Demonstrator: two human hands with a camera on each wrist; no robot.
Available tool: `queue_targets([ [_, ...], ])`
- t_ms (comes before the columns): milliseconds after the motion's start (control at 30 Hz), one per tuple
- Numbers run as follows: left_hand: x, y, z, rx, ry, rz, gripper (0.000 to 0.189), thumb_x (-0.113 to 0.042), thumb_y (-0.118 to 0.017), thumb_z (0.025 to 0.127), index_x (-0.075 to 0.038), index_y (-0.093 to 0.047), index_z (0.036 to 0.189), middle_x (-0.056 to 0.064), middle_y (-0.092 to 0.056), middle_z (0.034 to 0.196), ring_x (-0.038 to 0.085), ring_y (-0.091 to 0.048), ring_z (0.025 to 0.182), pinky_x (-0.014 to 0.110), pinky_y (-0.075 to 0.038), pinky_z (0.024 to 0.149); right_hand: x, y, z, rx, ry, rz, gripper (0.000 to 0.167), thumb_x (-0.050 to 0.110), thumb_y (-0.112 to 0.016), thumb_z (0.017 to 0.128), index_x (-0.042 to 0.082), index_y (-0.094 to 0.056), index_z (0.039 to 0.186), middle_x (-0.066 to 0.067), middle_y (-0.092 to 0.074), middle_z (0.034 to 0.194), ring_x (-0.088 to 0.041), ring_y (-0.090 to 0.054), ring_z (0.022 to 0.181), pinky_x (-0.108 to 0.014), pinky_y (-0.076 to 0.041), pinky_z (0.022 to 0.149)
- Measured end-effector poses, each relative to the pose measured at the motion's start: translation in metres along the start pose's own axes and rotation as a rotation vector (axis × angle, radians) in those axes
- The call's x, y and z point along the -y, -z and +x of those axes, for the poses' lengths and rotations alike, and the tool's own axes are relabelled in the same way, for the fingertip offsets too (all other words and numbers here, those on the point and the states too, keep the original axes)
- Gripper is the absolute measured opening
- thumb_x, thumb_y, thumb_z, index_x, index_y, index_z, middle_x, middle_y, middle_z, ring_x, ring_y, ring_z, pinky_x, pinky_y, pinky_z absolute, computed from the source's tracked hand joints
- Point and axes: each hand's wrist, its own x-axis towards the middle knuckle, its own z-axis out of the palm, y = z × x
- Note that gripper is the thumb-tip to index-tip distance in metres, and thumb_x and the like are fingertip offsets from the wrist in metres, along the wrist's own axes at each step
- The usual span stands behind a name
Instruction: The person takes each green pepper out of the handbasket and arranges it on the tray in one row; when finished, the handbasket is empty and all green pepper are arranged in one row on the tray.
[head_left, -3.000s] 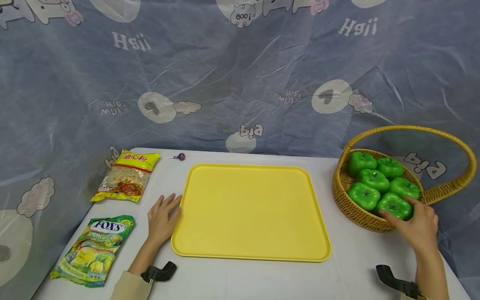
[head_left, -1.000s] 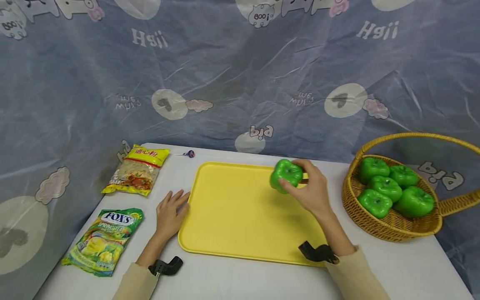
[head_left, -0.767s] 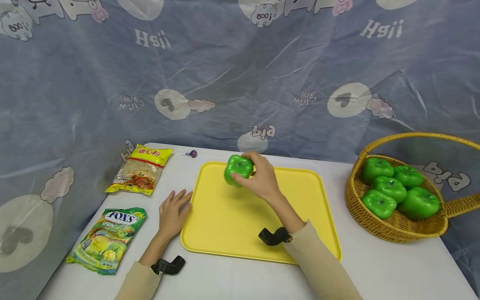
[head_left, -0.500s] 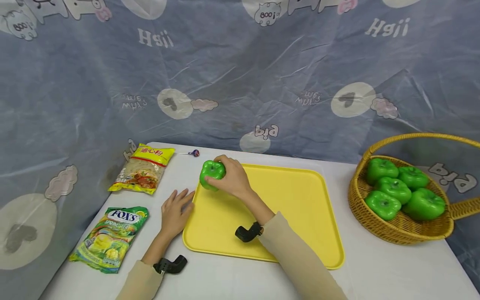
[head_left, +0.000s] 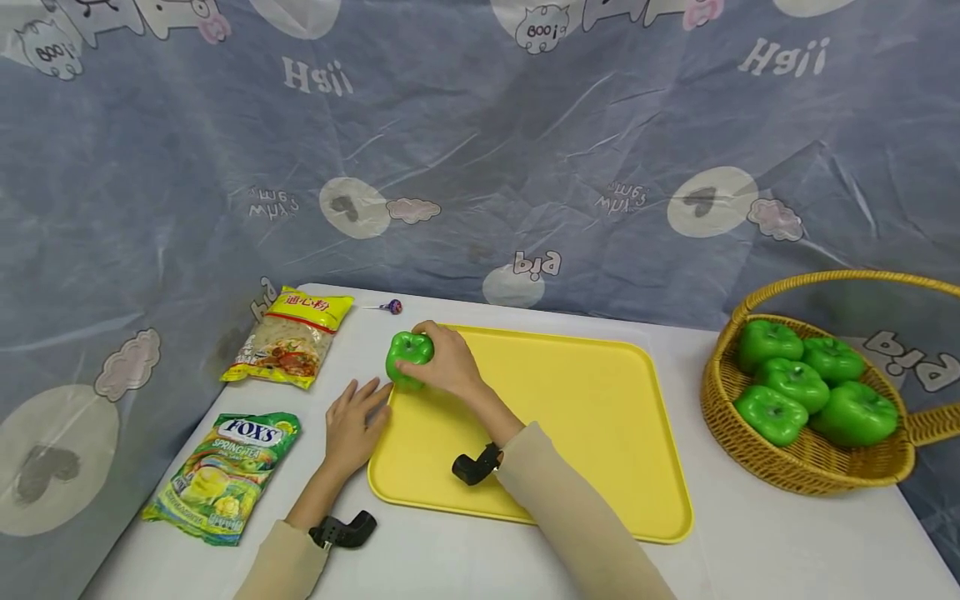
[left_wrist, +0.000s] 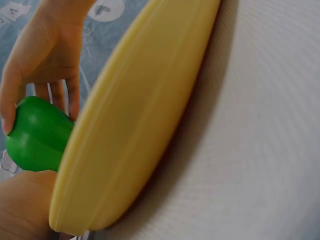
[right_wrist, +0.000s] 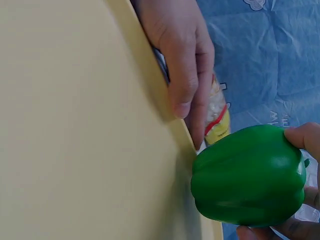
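Observation:
My right hand point(head_left: 447, 362) pinches a green bell pepper point(head_left: 401, 347) between thumb and fingers, over the back left corner of the yellow tray point(head_left: 577, 417). In the right wrist view the pepper point(right_wrist: 247, 175) lies sideways across the tray's rim, thumb and fingertips on its stem end. My left hand point(head_left: 355, 427) rests on the white table at the tray's left edge, fingers relaxed and spread, just in front of the pepper. Its thumb reaches the tray rim in the right wrist view. Several more green bell peppers point(head_left: 793, 383) sit in the wicker basket point(head_left: 750, 458).
A pasta bag point(head_left: 288, 337) and a green FOX'S candy bag point(head_left: 225, 475) lie left of the tray. A lollipop point(head_left: 392, 307) lies behind it. The basket's tall handle point(head_left: 855, 275) arches up at the right. A grey-blue printed curtain point(head_left: 480, 150) hangs behind the table.
My right hand took a bell pepper from the basket and carried it left across the tray to its back left corner, lowering slightly at the end. The left hand stayed by the tray edge.

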Motion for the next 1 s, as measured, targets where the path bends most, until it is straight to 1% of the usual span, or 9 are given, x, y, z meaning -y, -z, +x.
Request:
queue_targets([
  [133, 0.0004, -0.0001, 0.0004, 0.002, 0.003, 0.0, 0.039, -0.019, -0.059, 0.096, -0.009, -0.06, 0.134, 0.019, -0.048, 0.147, 0.047, -0.024, 0.144, 0.065, -0.013, 0.112, -0.0029, -0.0058, -0.0006, 0.021, -0.013, -0.016, 0.056, 0.047, -0.075, 0.081, 0.017, -0.058, 0.126, -0.007, -0.066, 0.118, -0.024, -0.06, 0.105, -0.038, -0.053, 0.089],
  [300, 0.0009, -0.0004, 0.0011, 0.007, 0.0, 0.003, 0.039, -0.019, -0.059, 0.096, -0.008, -0.06, 0.134, 0.018, -0.048, 0.147, 0.047, -0.024, 0.144, 0.065, -0.013, 0.112, -0.0029, -0.0096, -0.0015, 0.017, -0.003, -0.035, 0.059, 0.05, -0.075, 0.08, 0.018, -0.056, 0.127, -0.008, -0.064, 0.119, -0.024, -0.058, 0.107, -0.038, -0.053, 0.089],
  [467, 0.0008, 0.0003, 0.0009, 0.006, 0.001, 0.005, 0.039, -0.019, -0.058, 0.096, -0.008, -0.06, 0.134, 0.018, -0.048, 0.148, 0.047, -0.024, 0.144, 0.064, -0.013, 0.112, -0.0013, -0.0104, -0.0027, 0.013, -0.005, -0.049, 0.063, 0.052, -0.074, 0.079, 0.02, -0.056, 0.129, -0.007, -0.061, 0.121, -0.023, -0.058, 0.108, -0.039, -0.053, 0.089],
  [633, 0.0004, 0.0005, 0.0009, 0.009, 0.003, 0.009, 0.039, -0.019, -0.058, 0.097, -0.008, -0.06, 0.134, 0.018, -0.047, 0.148, 0.047, -0.023, 0.144, 0.064, -0.013, 0.112, -0.0007, -0.01, -0.0046, 0.014, -0.02, -0.062, 0.07, 0.057, -0.075, 0.077, 0.023, -0.054, 0.134, -0.006, -0.059, 0.128, -0.023, -0.057, 0.11, -0.04, -0.053, 0.087],
  [733, -0.0002, 0.0008, 0.0007, 0.01, 0.004, 0.005, 0.039, -0.019, -0.058, 0.097, -0.007, -0.06, 0.134, 0.019, -0.047, 0.148, 0.047, -0.023, 0.144, 0.065, -0.012, 0.113, -0.001, -0.0101, -0.005, 0.019, -0.022, -0.068, 0.073, 0.058, -0.075, 0.076, 0.024, -0.053, 0.136, -0.006, -0.058, 0.129, -0.022, -0.057, 0.11, -0.04, -0.053, 0.086],
  [867, -0.0015, 0.0015, 0.0004, 0.013, 0.006, 0.001, 0.039, -0.019, -0.058, 0.097, -0.007, -0.059, 0.134, 0.019, -0.047, 0.148, 0.048, -0.023, 0.144, 0.065, -0.012, 0.113, -0.0015, -0.0093, -0.0062, 0.019, -0.025, -0.062, 0.076, 0.06, -0.076, 0.074, 0.024, -0.052, 0.137, -0.006, -0.056, 0.132, -0.022, -0.056, 0.113, -0.041, -0.052, 0.088],
  [1000, -0.0017, 0.0018, 0.0003, 0.014, 0.006, 0.006, 0.04, -0.019, -0.057, 0.097, -0.007, -0.059, 0.135, 0.019, -0.047, 0.148, 0.048, -0.023, 0.144, 0.064, -0.012, 0.113, -0.0014, -0.0067, -0.0083, 0.016, -0.037, -0.055, 0.077, 0.06, -0.076, 0.074, 0.023, -0.052, 0.137, -0.006, -0.053, 0.138, -0.024, -0.054, 0.119, -0.044, -0.051, 0.093],
])
